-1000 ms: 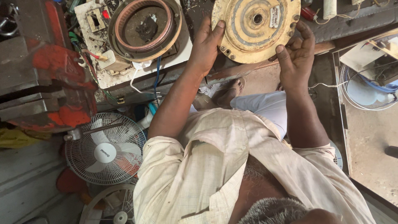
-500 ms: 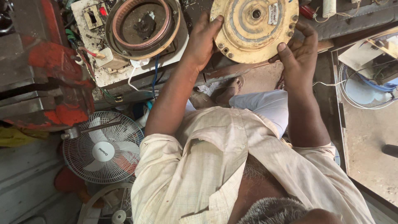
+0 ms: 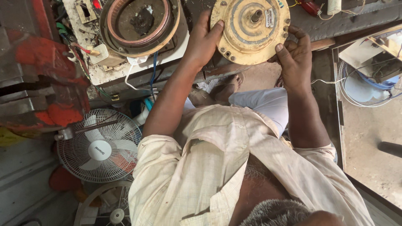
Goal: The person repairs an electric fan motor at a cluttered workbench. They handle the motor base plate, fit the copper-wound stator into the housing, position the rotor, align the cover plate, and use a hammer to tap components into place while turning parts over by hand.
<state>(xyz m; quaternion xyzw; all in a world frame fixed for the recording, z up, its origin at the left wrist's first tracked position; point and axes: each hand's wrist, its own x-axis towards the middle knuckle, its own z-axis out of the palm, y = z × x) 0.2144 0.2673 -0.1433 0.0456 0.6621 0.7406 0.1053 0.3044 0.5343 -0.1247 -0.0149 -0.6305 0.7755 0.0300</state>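
I hold the round yellow motor cover [image 3: 250, 30] by its rim, left hand [image 3: 204, 41] and right hand [image 3: 294, 54] both gripping firmly, thumbs steadying it level.

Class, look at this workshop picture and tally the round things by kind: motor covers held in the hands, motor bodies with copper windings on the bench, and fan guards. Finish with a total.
Yellow motor cover, held by left hand and right hand: 1
Motor body with copper winding: 1
Fan guards, one with blades, one below it, one at the right: 3
Total: 5
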